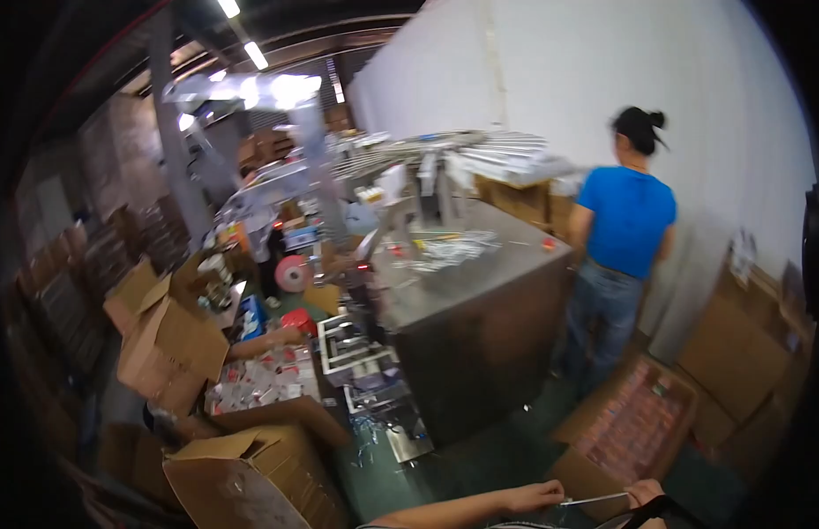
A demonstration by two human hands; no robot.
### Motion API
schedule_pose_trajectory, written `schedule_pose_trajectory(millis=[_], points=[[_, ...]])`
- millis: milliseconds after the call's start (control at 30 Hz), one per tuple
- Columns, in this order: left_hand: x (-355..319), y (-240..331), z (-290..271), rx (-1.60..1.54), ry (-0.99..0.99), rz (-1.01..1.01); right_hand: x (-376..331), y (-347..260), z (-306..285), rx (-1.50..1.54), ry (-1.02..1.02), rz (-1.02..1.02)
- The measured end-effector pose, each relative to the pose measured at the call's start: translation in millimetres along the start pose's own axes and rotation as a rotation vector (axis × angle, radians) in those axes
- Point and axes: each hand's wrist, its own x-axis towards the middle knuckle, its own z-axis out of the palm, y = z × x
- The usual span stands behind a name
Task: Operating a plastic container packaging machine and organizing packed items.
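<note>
At the lower edge, my left hand is closed on one end of a thin white strip. The other end runs to my right hand, whose fingers are also closed on it. Held this way, the strip stretches nearly straight between both hands. Whether it is a tie, a cord or a band, I cannot tell. Just beyond my hands, an open cardboard box on the floor holds rows of small reddish packages.
A metal-sided machine stands ahead, with a round slatted table behind it. A person in a blue shirt stands to its right. At the left are a box of clear-and-red packages and a closed-looking carton.
</note>
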Motion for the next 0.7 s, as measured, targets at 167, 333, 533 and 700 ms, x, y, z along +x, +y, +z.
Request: schedule_pose_trajectory(millis=[167,333,533,700], points=[[-138.8,-4.8,-101.8,-0.131,0.195,-0.044,117.4,-64.9,154.1,0.066,-0.235,-0.286],[-217.6,-3.2,-167.2,0.085,0.393,-0.167,194.9,-150.4,214.4,0.113,-0.487,-0.341],[-262.2,-30.2,-195.3,-0.296,0.58,-0.191,244.2,-215.3,261.4,0.107,-0.705,-0.285],[-263.3,-54.4,-217.3,-0.424,0.53,-0.263,257.2,-226.9,278.1,0.111,-0.767,-0.232]])
